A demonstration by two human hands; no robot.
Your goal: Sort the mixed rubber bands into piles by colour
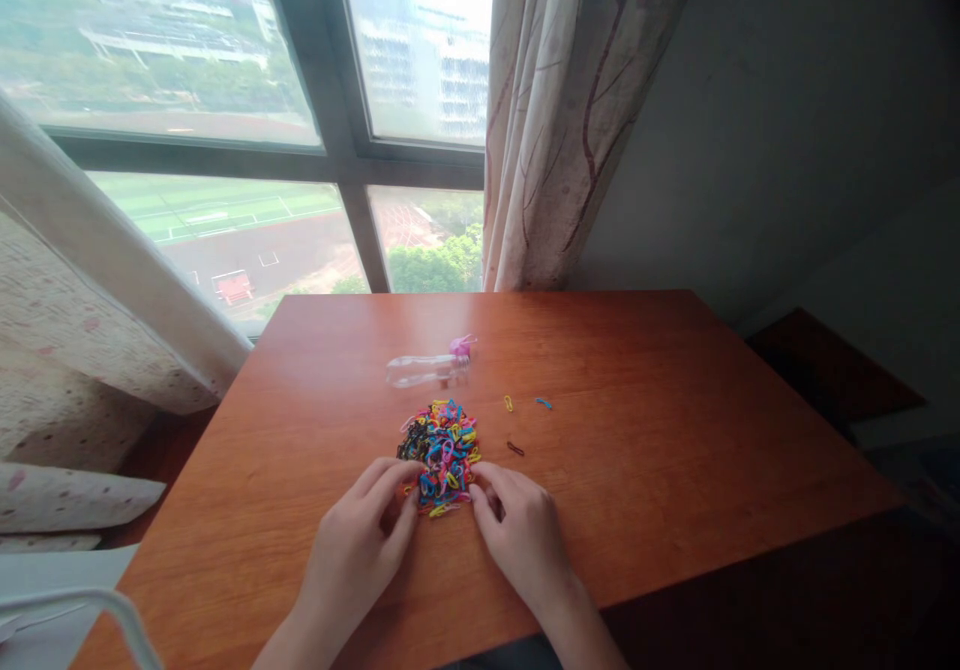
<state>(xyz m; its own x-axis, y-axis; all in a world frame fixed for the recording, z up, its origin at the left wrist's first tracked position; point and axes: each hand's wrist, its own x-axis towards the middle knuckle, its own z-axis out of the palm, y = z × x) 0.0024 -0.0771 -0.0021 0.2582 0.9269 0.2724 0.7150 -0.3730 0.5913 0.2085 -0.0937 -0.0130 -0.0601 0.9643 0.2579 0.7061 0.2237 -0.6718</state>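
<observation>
A heap of small, colourful plastic clips shaped like safety pins [442,455] lies on the wooden table in front of me. At its left edge, my left hand [371,520] has its index finger and thumb apart, the fingertips touching the clips. My right hand [521,520] curves in from the other side, thumb and index finger slightly apart at the heap's edge. I see nothing clearly held in either hand. Apart from the heap, to its right, lie a yellow clip [508,403], a blue clip [544,403] and a dark clip [515,447].
Behind the heap a clear plastic container [424,370] lies on its side, with a pink piece [463,345] by its right end. The wooden table [637,430] reaches to a window with a patterned curtain [555,100]. A white curved tube [112,605] is at lower left.
</observation>
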